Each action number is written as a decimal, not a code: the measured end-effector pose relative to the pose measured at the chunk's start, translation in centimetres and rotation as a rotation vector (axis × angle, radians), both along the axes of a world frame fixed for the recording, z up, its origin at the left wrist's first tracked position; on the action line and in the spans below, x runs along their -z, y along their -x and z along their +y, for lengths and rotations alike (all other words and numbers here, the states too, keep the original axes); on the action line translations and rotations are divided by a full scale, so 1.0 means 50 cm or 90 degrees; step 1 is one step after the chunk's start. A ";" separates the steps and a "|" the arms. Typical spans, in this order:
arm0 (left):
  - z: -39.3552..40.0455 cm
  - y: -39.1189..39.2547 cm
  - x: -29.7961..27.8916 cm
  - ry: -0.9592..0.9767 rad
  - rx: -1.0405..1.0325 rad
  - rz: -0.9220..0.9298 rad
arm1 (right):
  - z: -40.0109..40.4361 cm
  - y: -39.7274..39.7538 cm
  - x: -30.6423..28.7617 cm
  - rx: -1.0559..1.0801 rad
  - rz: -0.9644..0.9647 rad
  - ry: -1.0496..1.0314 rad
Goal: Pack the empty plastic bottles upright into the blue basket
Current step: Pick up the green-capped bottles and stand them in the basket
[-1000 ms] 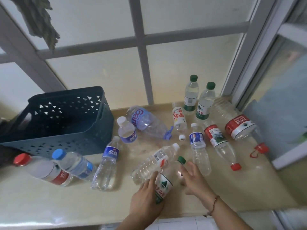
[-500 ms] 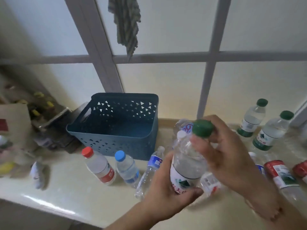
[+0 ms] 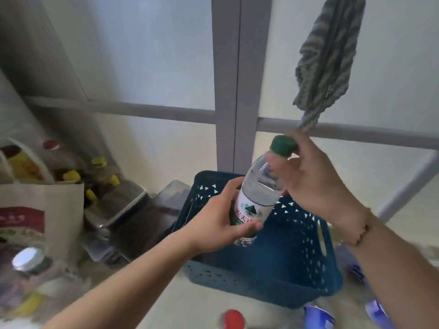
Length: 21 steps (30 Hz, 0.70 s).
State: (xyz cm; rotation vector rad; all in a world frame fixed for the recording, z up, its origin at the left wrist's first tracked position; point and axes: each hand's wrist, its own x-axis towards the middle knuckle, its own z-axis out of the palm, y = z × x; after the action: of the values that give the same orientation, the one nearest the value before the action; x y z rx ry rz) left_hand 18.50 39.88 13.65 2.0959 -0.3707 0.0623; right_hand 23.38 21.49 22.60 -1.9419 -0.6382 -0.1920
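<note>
A clear plastic bottle (image 3: 257, 193) with a green cap and a white, green and red label hangs almost upright, leaning right, above the open blue basket (image 3: 306, 262). My left hand (image 3: 221, 219) is wrapped around its lower body. The fingers of my right hand (image 3: 311, 176) pinch its neck just under the cap. The basket's inside looks dark; nothing in it shows. A red cap (image 3: 234, 319) and blue-labelled bottles (image 3: 319, 317) peek in along the bottom edge.
A cloth bag (image 3: 35, 214) with yellow-capped bottles, a metal tray (image 3: 118, 210) and a jar with a white lid (image 3: 26, 260) crowd the left. A striped rag (image 3: 330, 58) hangs from above at the right. The window frame stands right behind the basket.
Both hands have carried the green-capped bottle from the counter leftwards to above the basket. My view has swung left, so most of the loose bottles are out of frame.
</note>
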 end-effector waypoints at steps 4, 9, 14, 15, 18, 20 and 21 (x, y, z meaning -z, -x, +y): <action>0.079 -0.069 0.042 -0.030 -0.006 0.022 | 0.079 -0.067 0.078 -0.043 0.026 0.116; 0.167 -0.125 0.088 -0.407 -0.119 -0.140 | 0.155 -0.107 0.198 -0.059 0.083 0.182; 0.195 -0.152 0.133 -0.447 -0.192 -0.104 | 0.230 -0.123 0.290 -0.009 0.091 0.145; 0.196 -0.158 0.136 -0.435 -0.204 -0.099 | 0.243 -0.127 0.300 -0.003 0.097 0.133; 0.194 -0.179 0.145 -0.425 -0.238 -0.107 | 0.272 -0.145 0.316 0.003 0.108 0.126; 0.192 -0.190 0.157 -0.430 -0.256 -0.124 | 0.286 -0.156 0.325 0.022 0.120 0.122; 0.192 -0.195 0.163 -0.429 -0.268 -0.141 | 0.291 -0.159 0.327 0.033 0.126 0.117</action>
State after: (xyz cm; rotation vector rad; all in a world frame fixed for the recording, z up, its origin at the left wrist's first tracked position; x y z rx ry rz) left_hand 28.26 49.46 5.51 2.8184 -0.0693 0.4770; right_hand 31.32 36.06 6.27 -2.1240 -0.4891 0.0279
